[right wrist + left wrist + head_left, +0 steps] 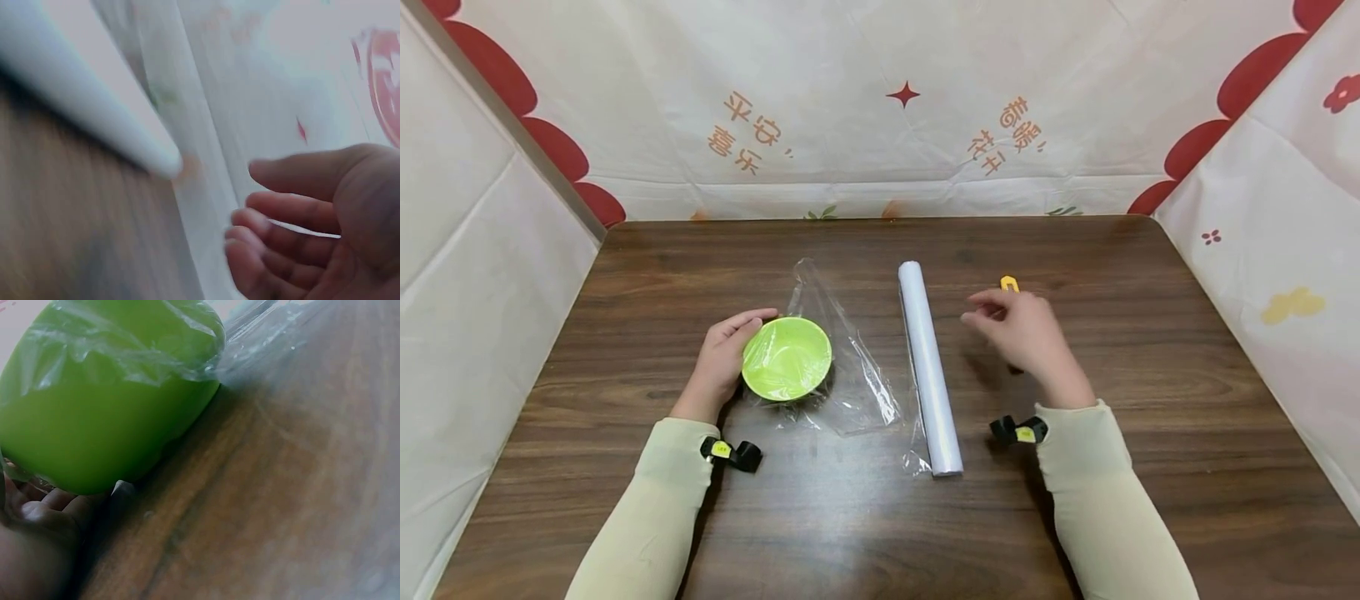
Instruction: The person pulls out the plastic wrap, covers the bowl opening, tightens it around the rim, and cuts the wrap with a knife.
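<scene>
A bright green bowl [787,358] stands left of the table's middle, with clear plastic wrap [857,387] over its top and trailing to the right. My left hand [724,358] holds the bowl at its left side, thumb near the rim and fingers round the wall. In the left wrist view the wrap clings in creases to the bowl [106,431], and part of the hand [44,537] is hidden. Between the hands lies a white roll of plastic wrap [931,367]. My right hand [1026,333] hovers right of the roll, fingers loosely bent and nothing in them.
A yellow utility knife [1010,284] lies beyond and partly beneath the right hand, mostly hidden by it. The dark wooden table [1150,333] ends at a white patterned cloth [880,125] at the back, with cloth at both sides too.
</scene>
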A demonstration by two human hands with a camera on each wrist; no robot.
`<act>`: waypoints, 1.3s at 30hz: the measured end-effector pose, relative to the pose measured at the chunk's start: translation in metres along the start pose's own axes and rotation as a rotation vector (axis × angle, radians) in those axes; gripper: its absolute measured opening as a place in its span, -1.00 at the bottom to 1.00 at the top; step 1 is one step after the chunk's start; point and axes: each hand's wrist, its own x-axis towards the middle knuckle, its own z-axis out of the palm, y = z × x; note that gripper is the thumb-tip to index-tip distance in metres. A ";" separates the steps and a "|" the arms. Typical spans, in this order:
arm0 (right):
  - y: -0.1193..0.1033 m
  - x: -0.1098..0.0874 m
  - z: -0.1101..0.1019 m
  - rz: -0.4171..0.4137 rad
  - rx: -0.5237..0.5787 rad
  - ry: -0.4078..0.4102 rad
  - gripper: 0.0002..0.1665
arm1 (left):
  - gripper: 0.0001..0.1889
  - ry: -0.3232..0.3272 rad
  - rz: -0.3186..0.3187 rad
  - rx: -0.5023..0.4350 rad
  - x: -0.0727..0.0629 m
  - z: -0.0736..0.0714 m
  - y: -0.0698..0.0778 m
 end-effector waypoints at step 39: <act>0.028 0.000 -0.007 0.044 -0.191 -0.180 -0.16 | -0.57 0.001 -0.020 -0.013 0.001 -0.001 0.003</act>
